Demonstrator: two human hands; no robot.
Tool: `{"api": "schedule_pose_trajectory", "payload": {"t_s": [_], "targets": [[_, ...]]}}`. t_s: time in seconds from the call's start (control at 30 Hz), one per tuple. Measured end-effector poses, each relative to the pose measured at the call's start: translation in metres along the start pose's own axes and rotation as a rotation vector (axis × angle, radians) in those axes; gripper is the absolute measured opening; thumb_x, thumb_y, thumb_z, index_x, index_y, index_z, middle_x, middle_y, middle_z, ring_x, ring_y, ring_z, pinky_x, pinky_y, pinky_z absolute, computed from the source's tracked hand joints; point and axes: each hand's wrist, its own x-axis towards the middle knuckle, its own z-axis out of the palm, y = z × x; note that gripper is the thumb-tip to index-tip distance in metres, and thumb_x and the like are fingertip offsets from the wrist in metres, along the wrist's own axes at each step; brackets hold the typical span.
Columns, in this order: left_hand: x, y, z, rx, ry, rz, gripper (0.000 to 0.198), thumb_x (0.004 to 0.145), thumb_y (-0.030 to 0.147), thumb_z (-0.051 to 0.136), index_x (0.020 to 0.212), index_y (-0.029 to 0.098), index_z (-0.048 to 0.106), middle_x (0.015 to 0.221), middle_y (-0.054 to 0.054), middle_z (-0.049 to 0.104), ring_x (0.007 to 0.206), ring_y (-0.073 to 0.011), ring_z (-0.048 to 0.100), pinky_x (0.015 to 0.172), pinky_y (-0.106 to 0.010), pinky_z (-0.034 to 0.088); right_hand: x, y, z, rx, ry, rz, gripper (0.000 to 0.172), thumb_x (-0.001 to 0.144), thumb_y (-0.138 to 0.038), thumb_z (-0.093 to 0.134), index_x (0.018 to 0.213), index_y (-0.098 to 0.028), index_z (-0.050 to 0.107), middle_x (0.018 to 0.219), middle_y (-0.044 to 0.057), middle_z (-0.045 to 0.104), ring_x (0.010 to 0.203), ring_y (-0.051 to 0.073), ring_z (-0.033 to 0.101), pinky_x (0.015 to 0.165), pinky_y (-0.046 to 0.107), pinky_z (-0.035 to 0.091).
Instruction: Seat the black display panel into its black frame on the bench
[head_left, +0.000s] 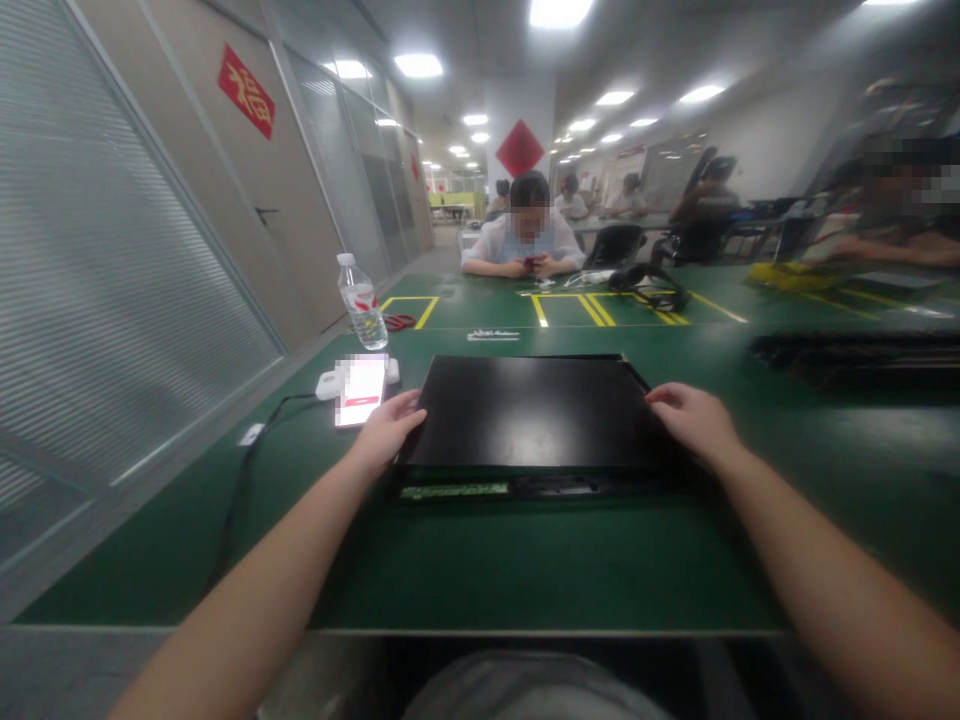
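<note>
A glossy black display panel [525, 410] lies nearly flat over the green table, tilted slightly. My left hand [390, 428] grips its left edge, thumb on top and fingers curled round the side. At the opposite edge my right hand [691, 418] pinches the panel's right side between thumb and fingers. Under the panel's near edge shows a dark frame with a narrow green circuit board strip [454, 491]. Whether the panel touches the frame along its whole length, I cannot tell.
Left of the panel are a lit phone [361, 390], a white power strip [327, 386] with a black cable, a water bottle [363, 305] and red-handled scissors [400, 322]. Dark panels [862, 355] lie at the right. A person [525, 240] sits across the green table [540, 570].
</note>
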Motion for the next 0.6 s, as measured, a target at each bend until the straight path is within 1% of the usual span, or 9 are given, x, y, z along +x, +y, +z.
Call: {"api": "schedule_pose_trajectory", "payload": {"t_s": [0.1, 0.27, 0.43, 0.53, 0.6], "targets": [[-0.0014, 0.0016, 0.0011, -0.007, 0.01, -0.006, 0.039, 0.072, 0.003, 0.085, 0.108, 0.016, 0.078, 0.128, -0.016, 0.078, 0.133, -0.0315, 0.067, 0.118, -0.046, 0.048, -0.001, -0.0021, -0.0015, -0.012, -0.014, -0.013, 0.019, 0.083, -0.025, 0.064, 0.091, -0.027, 0.081, 0.093, 0.004, 0.079, 0.084, 0.024, 0.07, 0.072, 0.032, 0.046], [-0.0046, 0.0044, 0.0035, 0.02, 0.023, -0.01, 0.035, 0.079, 0.002, 0.079, 0.112, 0.016, 0.078, 0.139, -0.017, 0.073, 0.137, -0.0298, 0.064, 0.122, -0.045, 0.043, -0.0007, -0.0025, -0.0015, -0.036, -0.016, -0.03, 0.019, 0.083, -0.024, 0.064, 0.09, -0.026, 0.081, 0.091, 0.004, 0.079, 0.083, 0.024, 0.069, 0.071, 0.032, 0.046], [-0.0027, 0.0028, 0.0017, 0.039, 0.015, 0.015, 0.04, 0.074, 0.004, 0.084, 0.112, 0.017, 0.079, 0.138, -0.017, 0.074, 0.14, -0.0326, 0.062, 0.122, -0.046, 0.043, 0.0007, -0.0001, -0.0005, -0.032, -0.019, -0.041, 0.02, 0.083, -0.026, 0.063, 0.092, -0.026, 0.081, 0.092, 0.004, 0.079, 0.085, 0.025, 0.07, 0.073, 0.033, 0.047], [-0.0003, 0.0005, -0.0002, 0.039, 0.005, 0.011, 0.042, 0.075, 0.006, 0.085, 0.115, 0.016, 0.079, 0.139, -0.018, 0.073, 0.141, -0.0327, 0.061, 0.122, -0.046, 0.043, 0.0021, 0.0022, -0.0001, -0.036, -0.012, -0.047, 0.02, 0.083, -0.026, 0.063, 0.092, -0.026, 0.081, 0.092, 0.004, 0.079, 0.085, 0.025, 0.07, 0.072, 0.033, 0.047], [0.0009, -0.0005, -0.001, 0.037, -0.004, 0.001, 0.045, 0.076, 0.007, 0.084, 0.119, 0.016, 0.077, 0.139, -0.018, 0.073, 0.14, -0.0328, 0.062, 0.122, -0.048, 0.043, 0.0029, 0.0038, 0.0001, -0.038, -0.012, -0.057, 0.021, 0.083, -0.026, 0.063, 0.092, -0.026, 0.082, 0.093, 0.004, 0.08, 0.085, 0.024, 0.07, 0.073, 0.033, 0.047]]}}
